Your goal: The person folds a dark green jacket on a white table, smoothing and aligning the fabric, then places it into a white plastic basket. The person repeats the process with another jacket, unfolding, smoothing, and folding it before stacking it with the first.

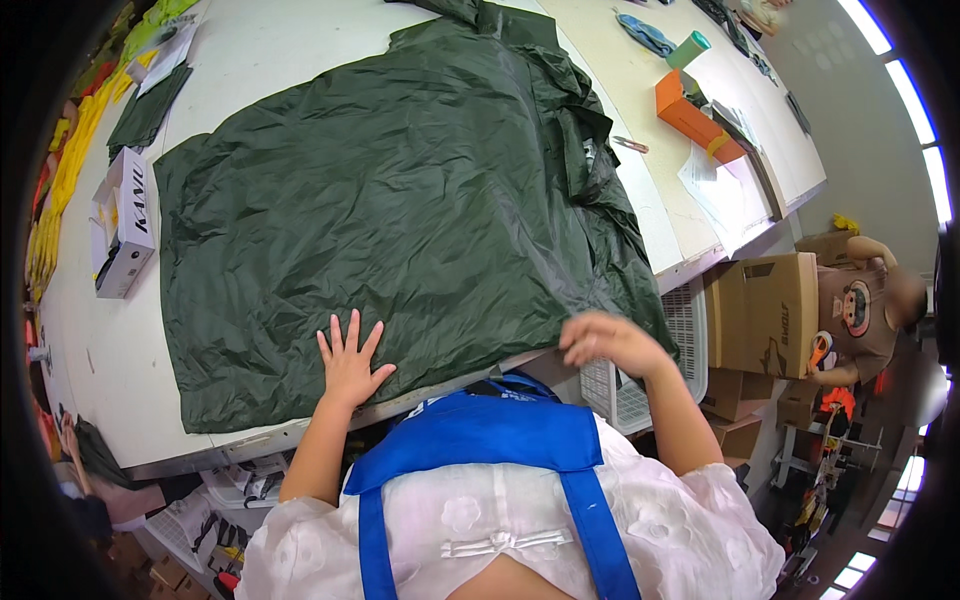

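Observation:
A large dark green garment of thin, shiny, raincoat-like fabric lies spread and wrinkled over the white table. Its narrower end points to the far side, and folds bunch along its right side. My left hand rests flat on the near edge of the fabric, fingers spread, holding nothing. Close to the garment's near right corner is my right hand, smeared by motion with its fingers bent. Whether it touches the cloth or holds anything cannot be made out.
A white box stands left of the garment. To the right lie a small knife-like tool, an orange box, a green cylinder and papers. A white plastic basket sits beside the table's near edge. A person holds a cardboard box at right.

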`<state>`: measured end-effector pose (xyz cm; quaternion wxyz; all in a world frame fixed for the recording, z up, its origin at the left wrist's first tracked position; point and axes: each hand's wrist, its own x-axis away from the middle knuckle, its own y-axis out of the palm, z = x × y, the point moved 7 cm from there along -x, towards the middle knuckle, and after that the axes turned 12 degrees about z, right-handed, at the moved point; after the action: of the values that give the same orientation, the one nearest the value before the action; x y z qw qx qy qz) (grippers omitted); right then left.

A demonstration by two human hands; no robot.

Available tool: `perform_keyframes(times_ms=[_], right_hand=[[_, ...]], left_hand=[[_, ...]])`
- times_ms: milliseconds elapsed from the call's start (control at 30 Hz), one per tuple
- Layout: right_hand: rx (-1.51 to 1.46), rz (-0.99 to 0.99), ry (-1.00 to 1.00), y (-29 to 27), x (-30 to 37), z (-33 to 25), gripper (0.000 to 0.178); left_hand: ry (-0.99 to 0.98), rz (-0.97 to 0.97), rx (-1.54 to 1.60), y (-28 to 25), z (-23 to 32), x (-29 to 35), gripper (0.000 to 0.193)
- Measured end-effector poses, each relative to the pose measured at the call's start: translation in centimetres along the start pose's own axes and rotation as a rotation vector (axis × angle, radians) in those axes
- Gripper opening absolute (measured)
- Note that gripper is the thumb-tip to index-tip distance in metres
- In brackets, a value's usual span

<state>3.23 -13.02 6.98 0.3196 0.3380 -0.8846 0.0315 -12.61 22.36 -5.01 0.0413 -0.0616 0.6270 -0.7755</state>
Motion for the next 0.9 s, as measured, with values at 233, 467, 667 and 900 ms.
perform_keyframes(times_ms=[233,467,667,900], right_hand=[[1.468,1.142,-0.460,-8.8,-15.1,-10.2,0.075],[0.788,1.455,-0.705,-30.6,-14.4,-12.5,0.013],[1.162,1.463,0.115,-53.6,-11.8,-8.2,0.029],[1.334,1.017,-0.329,-30.3,-22.1,-15.4,0.068]], left_hand=[[-0.015,0.001,0.023,-0.4,0.7,-1.1,0.078],[-0.042,-0.013,0.018,-0.2,0.5,-0.6,0.078],[0.055,-0.034,0.012,0.5,0.2,-1.6,0.080],[-0.042,-0.107,-0.018,0.3,0.3,-1.2,0.076]])
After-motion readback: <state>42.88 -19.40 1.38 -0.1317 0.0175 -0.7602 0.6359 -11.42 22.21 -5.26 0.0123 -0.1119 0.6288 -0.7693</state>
